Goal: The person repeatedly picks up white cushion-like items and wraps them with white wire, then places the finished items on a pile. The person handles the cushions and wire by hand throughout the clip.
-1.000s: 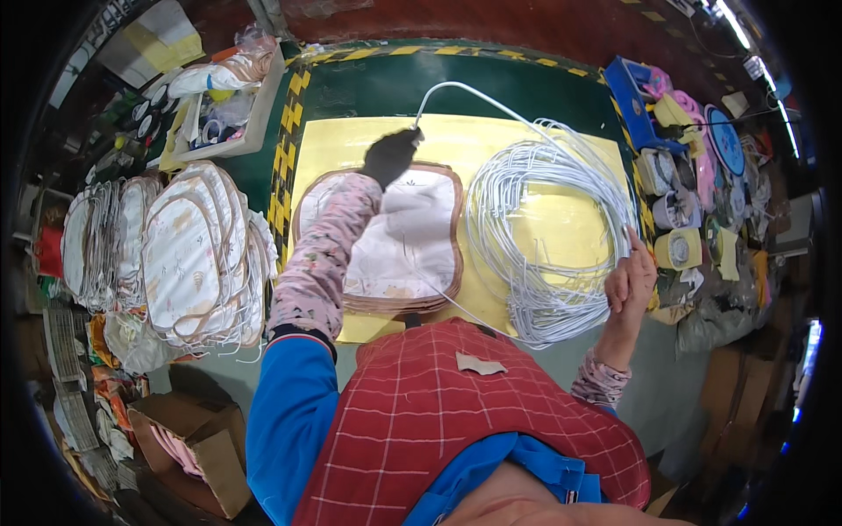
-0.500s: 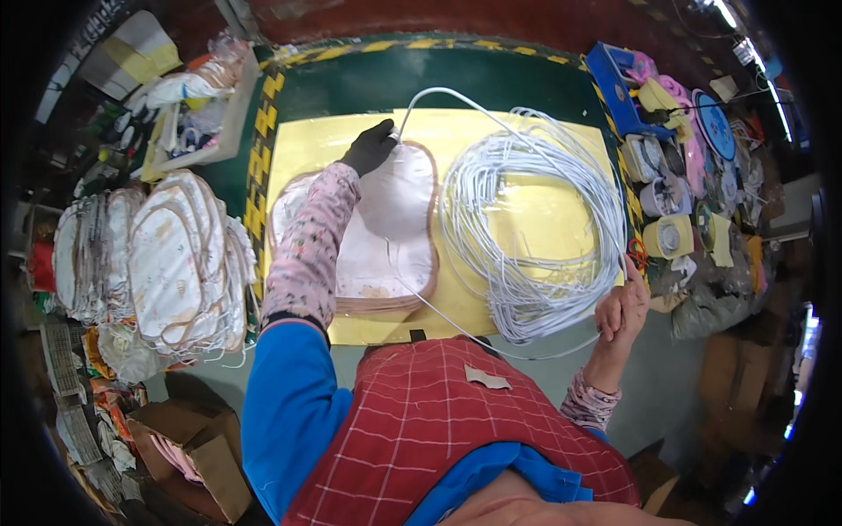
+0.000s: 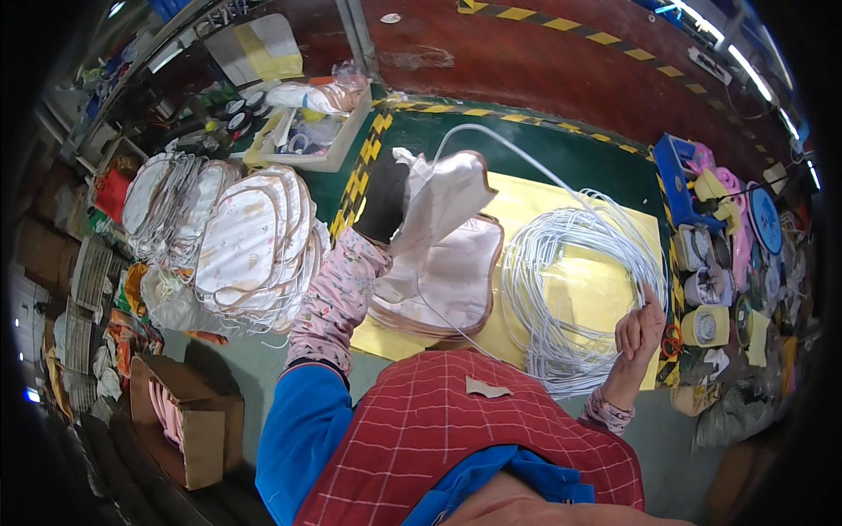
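Observation:
My left hand [image 3: 384, 200], in a black glove, grips a pale, brown-edged fabric piece [image 3: 443, 197] and holds it raised and folded over. Beneath it lies a stack of similar fabric pieces [image 3: 460, 272] with rounded, wavy outlines. From the raised piece, a white cord [image 3: 491, 131] arches over to a large loose coil of white cord [image 3: 524, 263] on the yellow sheet. My bare right hand [image 3: 640, 331] is at the coil's right edge, its fingers curled closed round the cord; part of that grip is hidden. A thin strand of cord also hangs from the fabric towards my apron.
Left of the yellow sheet [image 3: 645, 230], piles of finished-looking fabric pieces [image 3: 250, 241] overhang the table edge. A white bin [image 3: 338, 158] stands at the back left, a blue crate [image 3: 680, 175] at the back right. Spools and bags crowd the right side; a cardboard box [image 3: 210, 430] sits low left.
My left hand has moved left and lifted the top fabric piece off the stack, folding it over. My right hand stays closed beside the coil. The whole view has shifted.

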`<state>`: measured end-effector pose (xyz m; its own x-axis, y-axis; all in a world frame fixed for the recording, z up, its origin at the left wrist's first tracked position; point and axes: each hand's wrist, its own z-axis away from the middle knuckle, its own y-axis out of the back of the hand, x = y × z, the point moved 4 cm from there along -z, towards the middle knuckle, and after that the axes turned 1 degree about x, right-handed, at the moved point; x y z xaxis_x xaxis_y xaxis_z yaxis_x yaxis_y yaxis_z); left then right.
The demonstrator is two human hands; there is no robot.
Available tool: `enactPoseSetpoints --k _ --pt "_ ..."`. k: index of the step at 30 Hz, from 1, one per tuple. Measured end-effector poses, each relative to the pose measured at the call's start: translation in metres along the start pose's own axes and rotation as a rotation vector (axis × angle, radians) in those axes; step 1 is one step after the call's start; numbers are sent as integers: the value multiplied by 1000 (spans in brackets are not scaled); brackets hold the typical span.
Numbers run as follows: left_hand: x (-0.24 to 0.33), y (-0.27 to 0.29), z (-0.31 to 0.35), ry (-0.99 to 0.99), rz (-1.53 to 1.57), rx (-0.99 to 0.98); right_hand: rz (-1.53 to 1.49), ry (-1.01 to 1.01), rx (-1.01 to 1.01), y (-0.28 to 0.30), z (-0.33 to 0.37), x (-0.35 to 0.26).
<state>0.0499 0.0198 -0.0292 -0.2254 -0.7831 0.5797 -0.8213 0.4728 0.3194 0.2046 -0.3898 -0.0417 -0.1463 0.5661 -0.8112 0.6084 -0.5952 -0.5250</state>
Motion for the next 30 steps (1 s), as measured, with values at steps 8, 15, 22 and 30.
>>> enactPoseSetpoints --k 8,15,22,30 --pt "-38 8 21 107 -28 -51 -16 47 -125 9 0 1" --pt "-4 15 23 -124 -286 -42 -35 23 -19 6 8 0" --pt "-13 18 30 -144 -213 17 -114 51 -206 5 8 2" --pt "3 22 29 -330 -390 -71 -140 30 -189 4 16 4"
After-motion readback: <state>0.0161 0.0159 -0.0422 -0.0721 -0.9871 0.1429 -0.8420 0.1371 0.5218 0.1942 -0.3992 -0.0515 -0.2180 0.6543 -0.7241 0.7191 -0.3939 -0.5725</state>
